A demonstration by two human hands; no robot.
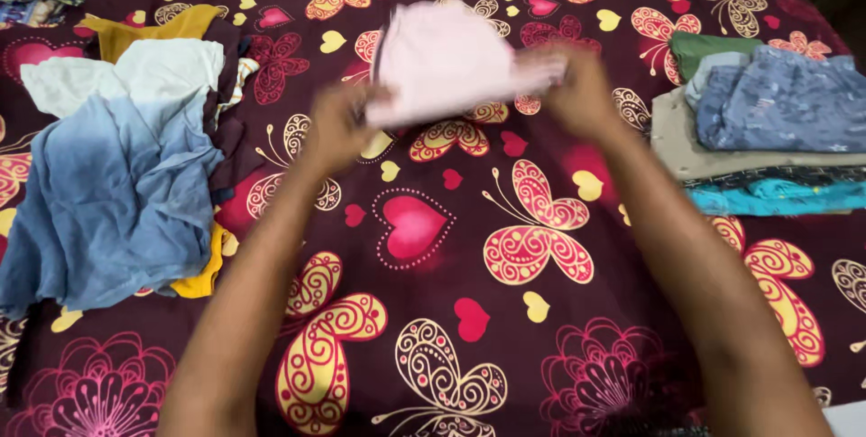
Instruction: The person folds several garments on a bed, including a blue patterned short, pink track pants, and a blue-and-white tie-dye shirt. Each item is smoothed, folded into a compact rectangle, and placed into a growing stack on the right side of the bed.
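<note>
Held up a soft pale-pink cloth (pixel 446 63) over the middle of the bedsheet (pixel 433 311) — left hand (pixel 338 126) pinched shut on its lower left corner, right hand (pixel 573 90) closed on its right edge, both blurred. Lay crumpled at left: heap (pixel 117 175) of blue, white and mustard fabric. Sat at right — folded stack (pixel 767 130), blue print on top, over beige and teal.

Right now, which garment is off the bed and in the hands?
The pale pink garment, held between left hand and right hand; the others lie in piles at either side.
</note>
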